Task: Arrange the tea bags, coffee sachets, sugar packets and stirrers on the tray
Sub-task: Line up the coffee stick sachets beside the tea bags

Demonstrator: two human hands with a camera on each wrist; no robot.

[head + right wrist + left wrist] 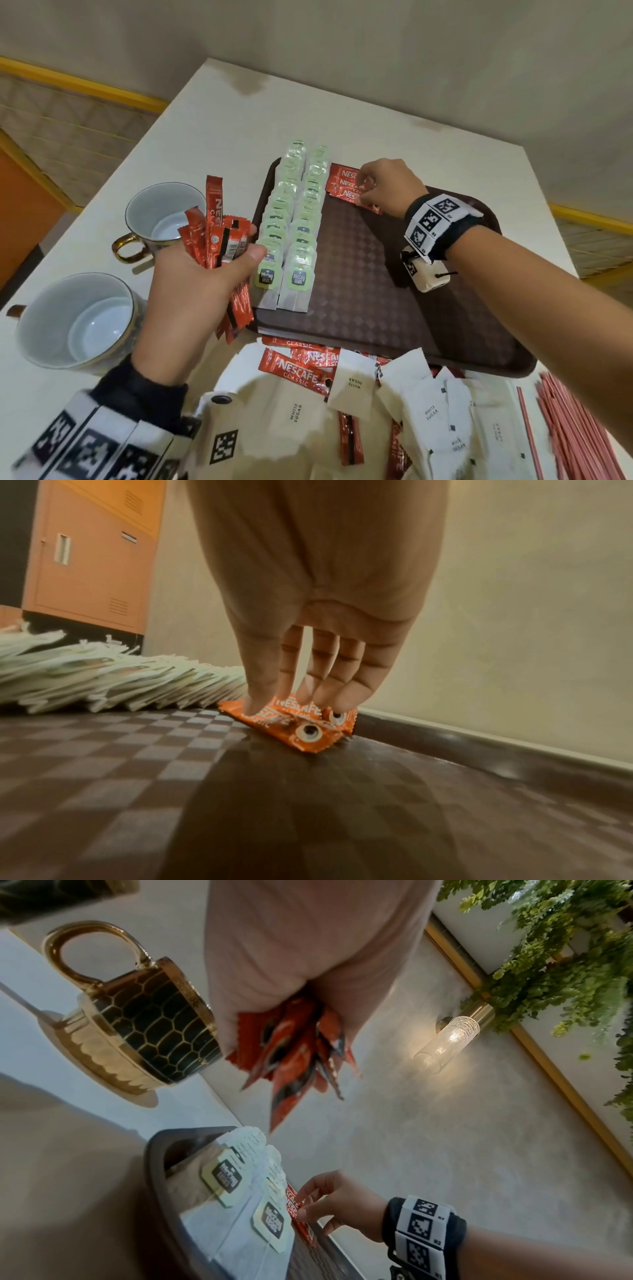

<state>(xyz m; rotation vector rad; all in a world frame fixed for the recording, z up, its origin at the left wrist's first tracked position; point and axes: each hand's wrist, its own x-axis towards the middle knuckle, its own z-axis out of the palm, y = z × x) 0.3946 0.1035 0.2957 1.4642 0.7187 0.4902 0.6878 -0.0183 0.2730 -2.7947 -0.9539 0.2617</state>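
Observation:
A brown tray [359, 274] lies on the white table. Two overlapping rows of green-tagged tea bags [294, 219] run down its left side. Beside them, at the tray's far end, lie a few red coffee sachets [344, 183]. My right hand [364, 190] is on them, thumb and fingertips [255, 702] pinching the nearest sachet [301, 731] against the tray floor [240, 791]. My left hand [246, 246] hovers at the tray's left edge and grips a fanned bundle of coffee sachets [219, 233]. The bundle [294, 1053] sticks out past the fingers.
Two empty cups [164, 216] [75, 318] stand left of the tray. Near me lie loose coffee sachets [298, 368] and white sugar packets [428, 411] on a cream cloth. Pink stirrers [575, 428] lie at the bottom right. The tray's middle and right are bare.

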